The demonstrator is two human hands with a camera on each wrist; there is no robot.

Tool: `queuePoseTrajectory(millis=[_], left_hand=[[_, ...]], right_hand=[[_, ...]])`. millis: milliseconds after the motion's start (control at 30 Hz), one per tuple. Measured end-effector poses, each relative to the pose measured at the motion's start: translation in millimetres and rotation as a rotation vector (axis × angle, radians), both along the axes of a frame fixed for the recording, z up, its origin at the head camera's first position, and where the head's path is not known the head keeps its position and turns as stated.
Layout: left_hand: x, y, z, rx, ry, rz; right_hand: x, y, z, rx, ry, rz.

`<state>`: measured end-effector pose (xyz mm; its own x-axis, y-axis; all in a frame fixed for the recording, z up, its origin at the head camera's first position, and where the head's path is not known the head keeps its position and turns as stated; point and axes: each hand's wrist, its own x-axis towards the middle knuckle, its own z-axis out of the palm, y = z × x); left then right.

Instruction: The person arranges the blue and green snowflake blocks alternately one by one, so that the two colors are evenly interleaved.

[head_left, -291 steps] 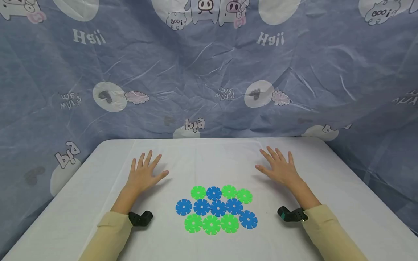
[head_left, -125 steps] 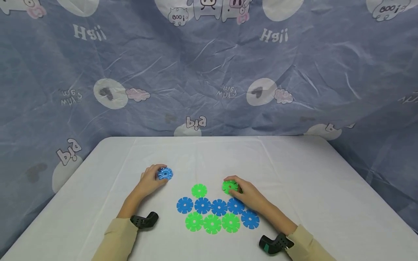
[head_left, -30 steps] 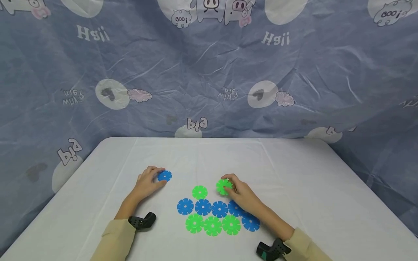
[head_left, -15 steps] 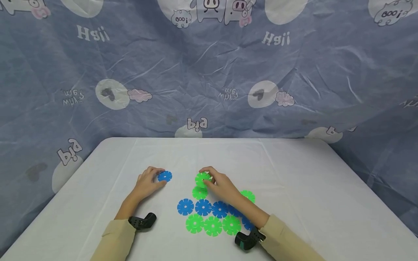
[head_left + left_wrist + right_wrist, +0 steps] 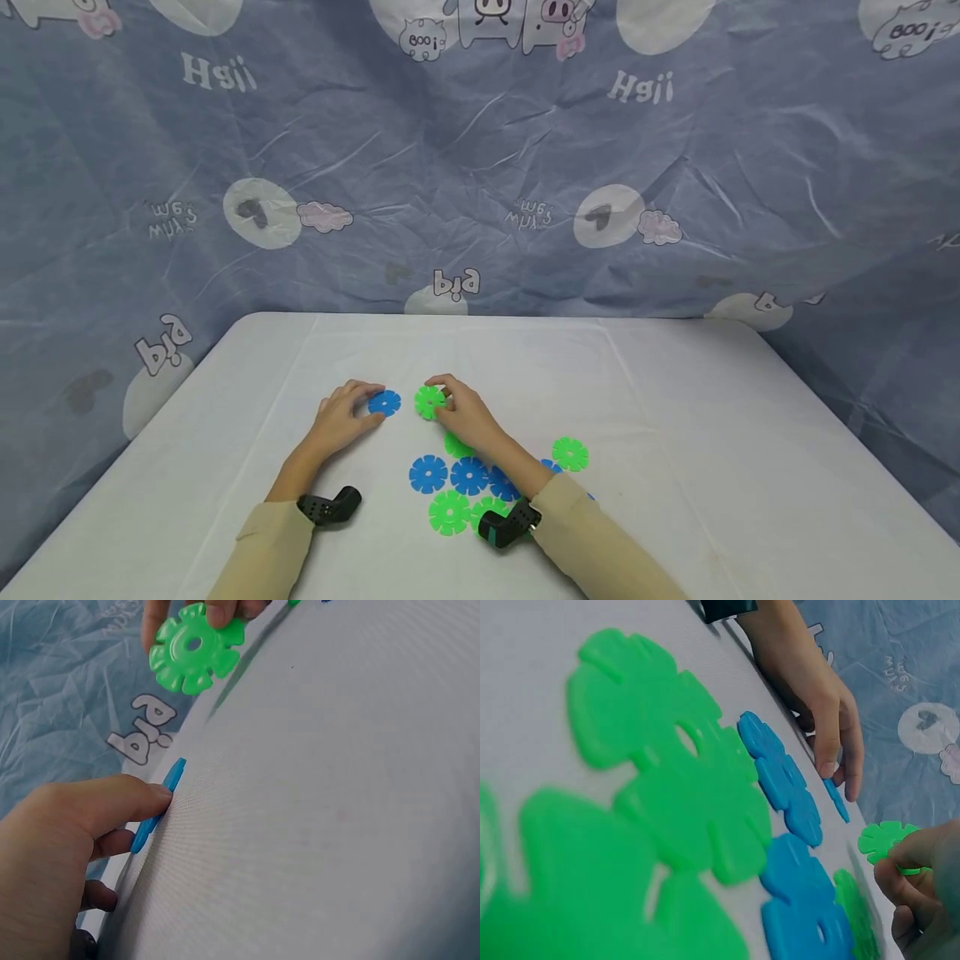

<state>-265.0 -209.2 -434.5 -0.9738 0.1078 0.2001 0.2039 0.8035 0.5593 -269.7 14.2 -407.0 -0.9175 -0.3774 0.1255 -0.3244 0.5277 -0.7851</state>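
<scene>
Out on the table at left, my left hand [image 5: 337, 423] pinches a blue notched plastic snowflake disc [image 5: 390, 406] between thumb and fingers. In the left wrist view the blue disc [image 5: 176, 774] appears edge-on, tilted at the table surface. My right hand [image 5: 471, 417] pinches a green snowflake disc [image 5: 424, 408] by its right side, just right of the blue one, with a small gap between them. The left wrist view shows this green disc [image 5: 172, 660] face-on, raised off the table. My right forearm hides part of the other discs.
Several loose discs lie nearer me: a blue disc [image 5: 422, 475], a green disc [image 5: 442, 512], and a green disc [image 5: 579, 455] off to the right. They lie on a white-covered table [image 5: 675, 400]. A printed blue-grey cloth [image 5: 420, 167] hangs behind.
Both hands lay spread and bare at first; then the left took a blue disc and the right a green one. Lately the right hand has carried its green disc leftward, close to the blue disc.
</scene>
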Motion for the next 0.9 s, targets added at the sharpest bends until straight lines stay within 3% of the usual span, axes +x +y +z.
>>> queuePoseTrajectory(millis=[133,367,567,900], left_hand=[[-0.3,-0.5,0.8,0.003,0.002,-0.003],[0.5,-0.6,1.1,0.016,-0.016,0.005],[1.4,1.4,1.2,0.017,-0.012,0.014],[1.6,1.8,0.6,0.000,-0.001,0.014]], right_hand=[[-2.6,-6.9,-3.1,0.025,0.001,-0.048],[-1.9,-10.9,-7.1,0.199,0.067,-0.114],[-1.4,-10.0,-9.0,0.282,0.123,-0.097],[6.4,-6.9,-3.4,0.446,0.241,0.000]])
